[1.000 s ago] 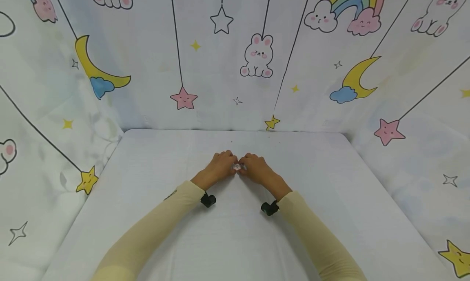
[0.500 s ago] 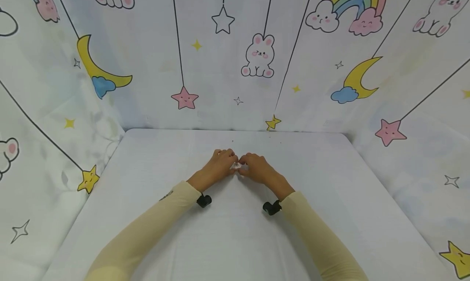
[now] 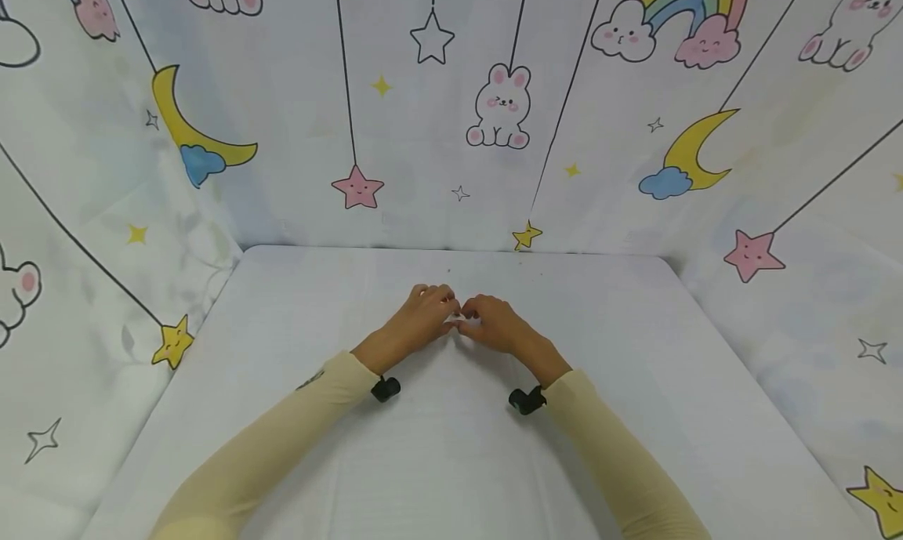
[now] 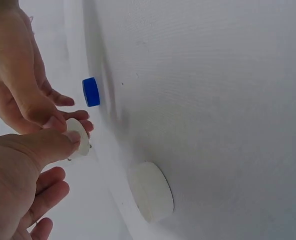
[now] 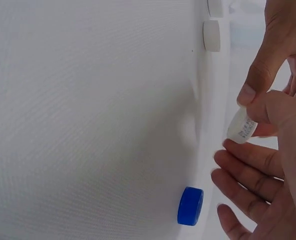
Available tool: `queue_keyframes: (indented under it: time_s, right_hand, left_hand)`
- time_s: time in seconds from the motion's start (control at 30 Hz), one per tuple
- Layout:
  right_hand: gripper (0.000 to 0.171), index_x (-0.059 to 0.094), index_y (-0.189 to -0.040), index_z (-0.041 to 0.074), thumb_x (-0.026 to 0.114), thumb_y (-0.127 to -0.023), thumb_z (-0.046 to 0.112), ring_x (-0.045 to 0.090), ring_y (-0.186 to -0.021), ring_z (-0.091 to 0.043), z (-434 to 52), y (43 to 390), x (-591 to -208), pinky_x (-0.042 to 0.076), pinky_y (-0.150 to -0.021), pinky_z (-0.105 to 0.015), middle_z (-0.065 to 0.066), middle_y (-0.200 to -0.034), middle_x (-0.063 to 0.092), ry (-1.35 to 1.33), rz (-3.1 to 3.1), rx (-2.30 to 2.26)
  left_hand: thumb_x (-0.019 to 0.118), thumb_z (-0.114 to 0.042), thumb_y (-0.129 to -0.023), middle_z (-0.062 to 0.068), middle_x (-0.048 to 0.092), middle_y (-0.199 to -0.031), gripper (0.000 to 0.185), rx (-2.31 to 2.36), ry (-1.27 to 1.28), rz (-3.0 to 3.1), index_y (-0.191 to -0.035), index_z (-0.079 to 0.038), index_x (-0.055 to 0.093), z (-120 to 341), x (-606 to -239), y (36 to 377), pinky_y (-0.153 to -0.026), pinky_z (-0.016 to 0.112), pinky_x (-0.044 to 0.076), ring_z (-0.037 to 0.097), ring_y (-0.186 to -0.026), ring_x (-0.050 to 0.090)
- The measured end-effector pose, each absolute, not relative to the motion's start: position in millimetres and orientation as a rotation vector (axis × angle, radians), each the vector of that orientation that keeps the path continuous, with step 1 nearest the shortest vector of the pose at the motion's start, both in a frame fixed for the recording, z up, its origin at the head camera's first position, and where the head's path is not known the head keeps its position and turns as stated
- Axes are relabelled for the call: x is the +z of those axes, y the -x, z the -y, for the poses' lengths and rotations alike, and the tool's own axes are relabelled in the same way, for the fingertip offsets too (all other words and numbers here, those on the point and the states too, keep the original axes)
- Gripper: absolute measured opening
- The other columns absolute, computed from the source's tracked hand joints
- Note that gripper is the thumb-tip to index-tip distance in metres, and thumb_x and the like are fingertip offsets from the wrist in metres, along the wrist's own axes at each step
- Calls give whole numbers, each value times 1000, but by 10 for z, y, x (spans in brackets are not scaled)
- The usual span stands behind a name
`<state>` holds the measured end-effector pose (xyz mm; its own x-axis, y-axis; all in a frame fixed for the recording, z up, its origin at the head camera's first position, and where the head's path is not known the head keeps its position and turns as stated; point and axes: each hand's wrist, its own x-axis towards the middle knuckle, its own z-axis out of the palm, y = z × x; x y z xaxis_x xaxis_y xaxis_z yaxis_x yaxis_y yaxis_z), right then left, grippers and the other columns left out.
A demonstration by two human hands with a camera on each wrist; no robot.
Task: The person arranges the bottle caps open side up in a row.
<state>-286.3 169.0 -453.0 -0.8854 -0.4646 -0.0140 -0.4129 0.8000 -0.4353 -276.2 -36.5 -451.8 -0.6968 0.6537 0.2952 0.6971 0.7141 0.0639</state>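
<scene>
Both hands meet above the middle of the white table (image 3: 635, 414), pinching one small white cap (image 4: 79, 138) between them. The left hand (image 3: 422, 318) nips the cap between thumb and curled forefinger, its other fingers loosely bent; the right hand (image 3: 494, 323) nips the cap's other side the same way. A blue cap (image 5: 190, 205) and a white disc (image 4: 151, 191) lie on the table just beside the hands, and two more white caps (image 5: 212, 35) lie farther from the held cap.
</scene>
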Motion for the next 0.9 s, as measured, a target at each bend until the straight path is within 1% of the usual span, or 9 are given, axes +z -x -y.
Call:
queue_keyframes:
  time_s: [0.2,0.4,0.6,0.67,0.73,0.83,0.9]
  right_hand:
    - [32,73,-121,7,66,-103,32,64,-107,-24,-1700,2852,-4533,54,-98,-45,-7,-115,71,701,-2852,-686]
    - [35,74,-122,7,63,-103,34,62,-99,-19,-1721,2854,-4555,54,-91,-41,-4,-109,71,703,-2834,-713]
    - [33,74,-121,8,60,-107,34,63,-97,-17,-1727,2835,-4550,54,-88,-39,-2,-106,70,754,-2844,-753]
    - [33,72,-123,9,59,-108,36,63,-98,-17,-1721,2824,-4543,55,-88,-38,-2,-107,70,767,-2859,-759]
    - [34,70,-125,10,58,-109,37,64,-98,-17,-1715,2809,-4535,55,-88,-38,-2,-108,69,779,-2878,-760]
    - [36,66,-131,11,59,-108,38,65,-100,-17,-1702,2783,-4521,57,-87,-38,-3,-111,69,798,-2903,-760]
    - [37,64,-134,12,61,-107,36,65,-101,-18,-1692,2768,-4514,57,-88,-38,-3,-113,69,814,-2918,-762]
  left_hand:
    - [80,-20,-96,6,65,-124,22,-261,1090,2638,-117,-17,74,375,-4497,2744,-107,49,45,27,-117,65]
    - [77,-23,-99,3,67,-122,17,-293,1078,2658,-115,-19,77,385,-4504,2754,-107,48,45,24,-116,66]
    - [77,-23,-99,5,68,-119,13,-454,1044,2643,-109,-15,79,419,-4511,2767,-102,51,50,24,-110,68]
    - [76,-24,-100,6,68,-121,14,-519,1008,2677,-109,-13,79,428,-4508,2771,-102,52,50,25,-111,68]
    - [74,-25,-101,7,68,-124,16,-598,958,2731,-110,-13,79,436,-4494,2773,-103,53,49,26,-115,67]
    - [73,-26,-102,10,67,-128,18,-740,879,2807,-111,-11,79,448,-4459,2776,-104,55,47,29,-123,65]
    - [72,-26,-103,12,66,-129,20,-839,830,2851,-112,-10,79,462,-4435,2780,-105,55,47,30,-126,64]
